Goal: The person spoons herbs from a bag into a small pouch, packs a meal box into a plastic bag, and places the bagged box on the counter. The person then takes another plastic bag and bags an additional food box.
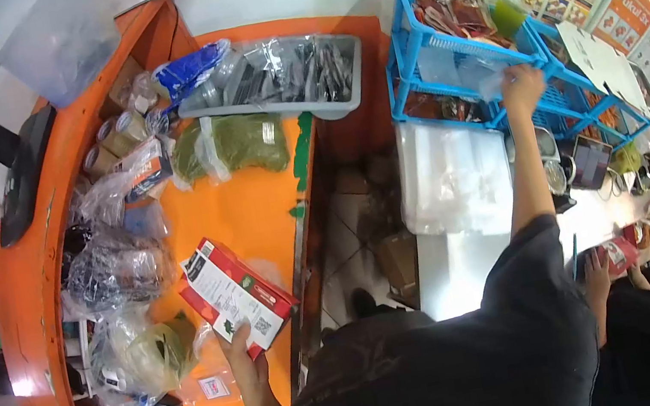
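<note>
My left hand (242, 350) grips the lower end of a flat red and white printed box (237, 295), tilted over the orange counter. The box has a QR code and printed text on its white face. My right hand (523, 88) is stretched out to the blue plastic rack (480, 47), at the front of its middle level. Its fingers are closed on the edge of a clear plastic bag (487, 77); the fingertips are partly hidden.
The orange counter (207, 224) carries wrapped packs and a grey tray (359, 75) of packed cutlery. Clear plastic bags (454, 171) are stacked below the rack. At the right, a co-worker's hands (597, 277) hold a red packet (618, 256).
</note>
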The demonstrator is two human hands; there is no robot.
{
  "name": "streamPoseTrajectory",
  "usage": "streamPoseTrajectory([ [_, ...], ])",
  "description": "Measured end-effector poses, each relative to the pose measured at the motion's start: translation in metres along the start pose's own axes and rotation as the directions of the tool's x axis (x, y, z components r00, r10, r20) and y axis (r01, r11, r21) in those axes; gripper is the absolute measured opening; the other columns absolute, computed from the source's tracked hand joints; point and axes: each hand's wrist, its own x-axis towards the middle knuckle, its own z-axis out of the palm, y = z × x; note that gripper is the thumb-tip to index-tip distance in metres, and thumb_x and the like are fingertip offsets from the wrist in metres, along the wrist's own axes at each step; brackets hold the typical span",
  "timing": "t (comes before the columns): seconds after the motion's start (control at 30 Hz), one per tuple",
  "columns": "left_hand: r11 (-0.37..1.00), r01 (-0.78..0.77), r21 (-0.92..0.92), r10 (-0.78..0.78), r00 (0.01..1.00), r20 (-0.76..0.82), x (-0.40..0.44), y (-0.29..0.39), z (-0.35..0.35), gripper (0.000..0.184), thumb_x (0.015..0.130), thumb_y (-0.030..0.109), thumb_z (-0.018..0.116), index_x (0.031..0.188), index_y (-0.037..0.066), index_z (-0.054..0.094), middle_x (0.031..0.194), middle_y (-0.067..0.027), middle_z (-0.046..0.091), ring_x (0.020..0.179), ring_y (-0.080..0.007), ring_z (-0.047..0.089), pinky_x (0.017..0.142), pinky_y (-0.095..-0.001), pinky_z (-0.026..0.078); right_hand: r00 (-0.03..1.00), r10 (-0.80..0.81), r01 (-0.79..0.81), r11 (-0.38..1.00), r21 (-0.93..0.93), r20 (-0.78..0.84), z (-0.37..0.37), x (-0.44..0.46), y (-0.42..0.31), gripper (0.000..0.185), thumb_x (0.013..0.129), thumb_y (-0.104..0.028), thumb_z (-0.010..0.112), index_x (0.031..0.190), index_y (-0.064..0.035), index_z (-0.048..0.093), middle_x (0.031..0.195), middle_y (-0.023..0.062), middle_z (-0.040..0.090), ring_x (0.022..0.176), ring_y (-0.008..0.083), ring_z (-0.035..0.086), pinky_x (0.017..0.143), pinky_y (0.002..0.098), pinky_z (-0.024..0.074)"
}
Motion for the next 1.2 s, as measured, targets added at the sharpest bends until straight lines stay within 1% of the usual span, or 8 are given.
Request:
streamPoseTrajectory([
  [0.13,0.995,-0.096,0.038,0.094,0.995,0.038,-0.003,0.004,-0.01,0.058,0.077,0.004,0.058,0.13,0.002,0.035,0.117,-0.0103,0.053,0.105,-0.0224,0.055,0.09,-0.035,0.046,0.915,0.019,-0.007,0.999,0.032,-0.403,-0.047,0.024,-0.034,0.005,0.07,-0.012,0.063,0.073,-0.0121,0.066,0.078,0.0065,0.063,0.08,0.0297,0.056,0.068,0.0422,0.0424],
  [0.5,0.993,-0.077,0.083,0.071,0.994,0.079,-0.061,0.032,-0.061,0.067,0.073,0.001,0.057,0.134,0.003,0.03,0.125,-0.0128,0.047,0.115,-0.0257,0.049,0.096,-0.0368,0.042,0.878,0.474,-0.473,0.88,0.036,-0.064,-0.042,-0.02,-0.017,0.018,0.075,-0.02,0.062,0.084,-0.0067,0.071,0.087,0.0164,0.067,0.084,0.0329,0.063,0.079,0.0387,0.0476],
  [0.73,0.998,-0.053,0.036,0.052,0.997,0.049,-0.08,0.032,-0.108,0.067,0.071,-0.003,0.056,0.133,0.003,0.03,0.121,-0.015,0.049,0.11,-0.0265,0.052,0.092,-0.038,0.044,0.35,0.937,-0.404,0.156,0.902,-0.005,-0.028,-0.058,0.035,0.018,0.08,-0.009,0.054,0.087,0.0073,0.056,0.086,0.0207,0.061,0.073,0.0321,0.062,0.065,0.0403,0.0525],
  [0.83,1.0,0.006,0.008,-0.006,1.0,0.009,-0.102,0.041,-0.126,0.069,0.07,0.003,0.059,0.132,-0.002,0.029,0.119,-0.0163,0.051,0.109,-0.028,0.053,0.091,-0.0375,0.045,0.37,0.835,-0.393,-0.256,0.883,0.407,-0.097,-0.088,-0.095,0.009,0.079,0.002,0.055,0.071,0.0029,0.051,0.081,0.0141,0.061,0.07,0.0254,0.063,0.059,0.0352,0.0553],
  [0.93,0.998,-0.062,-0.007,0.062,0.997,0.034,-0.111,0.049,-0.146,0.077,0.067,0.009,0.064,0.133,-0.002,0.026,0.12,-0.0179,0.05,0.108,-0.027,0.055,0.09,-0.0372,0.047,0.87,0.345,-0.378,0.005,0.926,0.353,-0.114,-0.154,-0.219,0.004,0.077,0.007,0.054,0.077,0.003,0.054,0.079,0.0134,0.063,0.074,0.022,0.063,0.067,0.0311,0.0543],
  [1.0,0.996,-0.089,0.011,0.089,0.995,0.037,-0.116,0.061,-0.147,0.078,0.066,0.009,0.065,0.133,-0.002,0.026,0.12,-0.018,0.05,0.107,-0.0269,0.055,0.089,-0.0373,0.048,0.619,-0.365,-0.583,0.381,0.718,0.696,-0.209,-0.164,-0.33,0.017,0.077,0.002,0.055,0.092,-0.0018,0.062,0.08,0.0073,0.064,0.073,0.0149,0.06,0.065,0.0276,0.0471],
  [1.07,0.996,-0.072,0.043,0.071,0.997,0.031,-0.118,0.074,-0.148,0.078,0.065,0.009,0.065,0.133,-0.002,0.027,0.118,-0.018,0.051,0.107,-0.0269,0.055,0.089,-0.0373,0.048,0.118,-0.94,-0.935,0.003,0.354,0.32,-0.25,-0.187,-0.396,0.026,0.072,0.001,0.059,0.098,-0.0014,0.06,0.081,0.004,0.062,0.071,0.0144,0.059,0.065,0.026,0.047],
  [1.2,0.991,-0.134,0.001,0.134,0.988,-0.073,-0.126,0.07,-0.124,0.076,0.065,0.007,0.066,0.132,-0.002,0.03,0.115,-0.0174,0.054,0.106,-0.027,0.056,0.09,-0.0374,0.047,0.182,-0.967,-0.802,-0.041,0.595,0.178,-0.201,-0.263,-0.499,0.015,0.074,0.002,0.054,0.087,0.0029,0.062,0.076,0.0086,0.062,0.069,0.0186,0.058,0.061,0.0301,0.0474],
])
